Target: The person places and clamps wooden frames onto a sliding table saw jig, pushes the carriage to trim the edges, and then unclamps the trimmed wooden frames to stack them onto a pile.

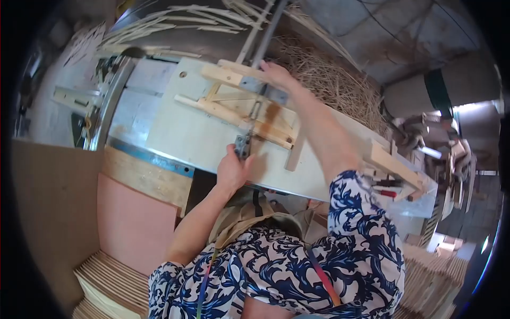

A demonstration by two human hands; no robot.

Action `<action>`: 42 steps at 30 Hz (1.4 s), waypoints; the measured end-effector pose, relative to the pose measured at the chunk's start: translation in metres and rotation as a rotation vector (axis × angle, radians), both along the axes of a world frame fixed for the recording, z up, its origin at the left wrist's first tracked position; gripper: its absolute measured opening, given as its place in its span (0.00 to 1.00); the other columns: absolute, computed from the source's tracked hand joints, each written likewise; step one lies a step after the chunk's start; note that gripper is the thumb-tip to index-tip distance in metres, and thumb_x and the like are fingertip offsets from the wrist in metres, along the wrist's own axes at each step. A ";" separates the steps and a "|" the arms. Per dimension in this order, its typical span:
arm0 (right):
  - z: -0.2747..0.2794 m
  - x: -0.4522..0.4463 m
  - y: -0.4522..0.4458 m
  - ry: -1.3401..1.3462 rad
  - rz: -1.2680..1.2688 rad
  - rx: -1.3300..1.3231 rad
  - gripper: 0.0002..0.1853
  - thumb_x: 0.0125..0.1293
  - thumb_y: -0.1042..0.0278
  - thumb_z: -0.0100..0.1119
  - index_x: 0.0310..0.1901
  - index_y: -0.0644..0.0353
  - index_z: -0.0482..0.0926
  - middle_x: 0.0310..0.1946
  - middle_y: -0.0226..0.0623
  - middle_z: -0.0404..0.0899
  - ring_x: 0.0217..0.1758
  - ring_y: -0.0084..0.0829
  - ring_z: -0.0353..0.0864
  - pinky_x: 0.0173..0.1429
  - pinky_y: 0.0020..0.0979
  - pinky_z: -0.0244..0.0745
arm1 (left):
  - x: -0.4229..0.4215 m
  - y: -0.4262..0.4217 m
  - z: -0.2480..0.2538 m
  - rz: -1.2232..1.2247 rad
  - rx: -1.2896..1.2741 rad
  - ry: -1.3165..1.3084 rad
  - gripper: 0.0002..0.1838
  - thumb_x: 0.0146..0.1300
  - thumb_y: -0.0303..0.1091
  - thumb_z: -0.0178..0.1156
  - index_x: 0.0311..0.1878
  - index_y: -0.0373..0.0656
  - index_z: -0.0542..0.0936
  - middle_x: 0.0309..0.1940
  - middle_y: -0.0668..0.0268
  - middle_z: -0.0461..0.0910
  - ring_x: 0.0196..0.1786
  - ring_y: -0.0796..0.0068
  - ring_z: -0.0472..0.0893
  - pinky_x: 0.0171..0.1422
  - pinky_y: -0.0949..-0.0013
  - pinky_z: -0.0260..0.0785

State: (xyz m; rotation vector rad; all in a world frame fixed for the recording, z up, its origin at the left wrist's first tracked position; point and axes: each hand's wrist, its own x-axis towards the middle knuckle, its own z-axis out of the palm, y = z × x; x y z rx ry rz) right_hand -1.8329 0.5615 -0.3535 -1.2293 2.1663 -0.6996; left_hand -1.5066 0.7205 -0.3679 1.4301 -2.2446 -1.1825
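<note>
My left hand is at the near side of a pale board, its thumb and fingers closed around a dark metal block. From that block a slotted metal piece runs away from me across a wooden jig of light strips. My right hand reaches over to the far side, by the end of a thick wooden bar. Its fingers are bent beside a long metal bar; what they grip is partly hidden. A grey metal plate lies just below that hand.
The pale tabletop carries the jig. Behind it are a heap of wood shavings and thin offcut strips. Another wooden frame and a red-handled tool lie at right. Stacked boards stand at lower left.
</note>
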 end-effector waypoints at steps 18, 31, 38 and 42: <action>0.431 0.114 0.826 1.952 -0.667 -0.023 0.11 0.50 0.75 0.72 0.36 0.56 0.84 0.35 0.34 0.86 0.37 0.39 0.85 0.39 0.38 0.82 | -0.138 0.100 0.073 -0.337 -0.760 0.480 0.33 0.70 0.36 0.69 0.70 0.28 0.68 0.66 0.44 0.72 0.68 0.47 0.73 0.74 0.51 0.66; 0.550 0.086 0.959 1.098 -1.557 0.411 0.24 0.62 0.46 0.71 0.52 0.55 0.87 0.51 0.43 0.87 0.55 0.44 0.85 0.56 0.42 0.82 | -0.225 0.271 0.179 -1.037 -0.307 0.912 0.21 0.65 0.23 0.66 0.61 0.35 0.76 0.61 0.54 0.77 0.60 0.59 0.77 0.66 0.60 0.69; 0.500 0.106 0.825 2.118 -1.018 0.505 0.13 0.56 0.68 0.71 0.45 0.52 0.88 0.29 0.30 0.80 0.36 0.35 0.79 0.39 0.39 0.79 | -0.229 0.194 0.170 -0.928 0.009 0.886 0.15 0.72 0.26 0.62 0.59 0.36 0.78 0.58 0.54 0.79 0.58 0.62 0.80 0.65 0.62 0.70; 0.455 0.103 0.723 2.258 -0.565 0.144 0.09 0.53 0.69 0.67 0.38 0.54 0.86 0.27 0.25 0.73 0.35 0.29 0.76 0.37 0.30 0.73 | -0.258 0.161 0.215 -0.901 0.427 0.917 0.18 0.81 0.41 0.53 0.61 0.35 0.78 0.60 0.53 0.80 0.61 0.61 0.81 0.70 0.60 0.70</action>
